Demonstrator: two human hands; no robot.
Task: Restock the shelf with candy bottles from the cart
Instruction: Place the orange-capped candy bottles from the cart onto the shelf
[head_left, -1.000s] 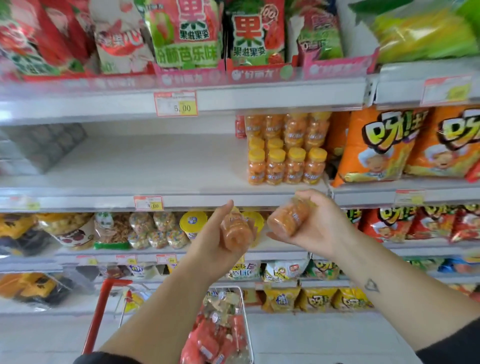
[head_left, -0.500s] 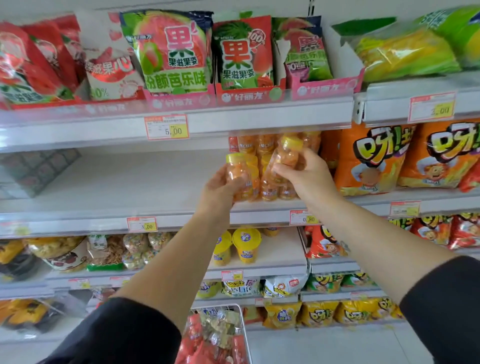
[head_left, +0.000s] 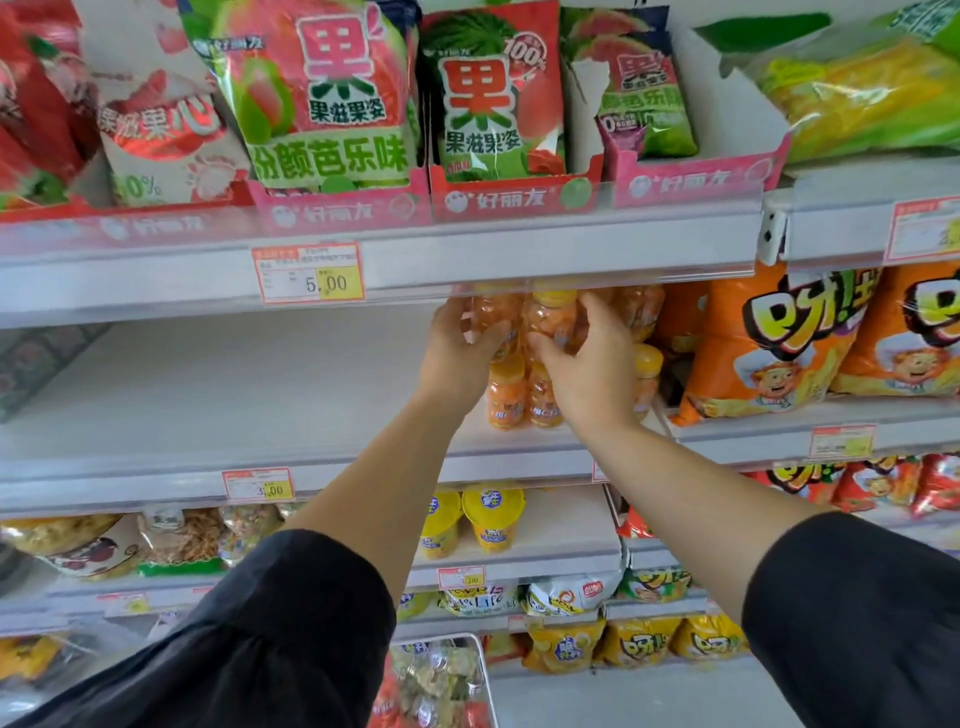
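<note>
Left grip (head_left: 454, 358) clasps left bottle (head_left: 493, 318), right grip (head_left: 592, 369) clasps right bottle (head_left: 555, 319), above shelved bottles (head_left: 506, 399).

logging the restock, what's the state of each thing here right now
left hand, grips left bottle
right hand, grips right bottle
left bottle, held above standing bottles, top out of sight
right bottle, held upright, yellow cap on
standing bottles, upright on shelf, capped
shelf, part stocked, bottles at its right end
cart, packets inside
</note>
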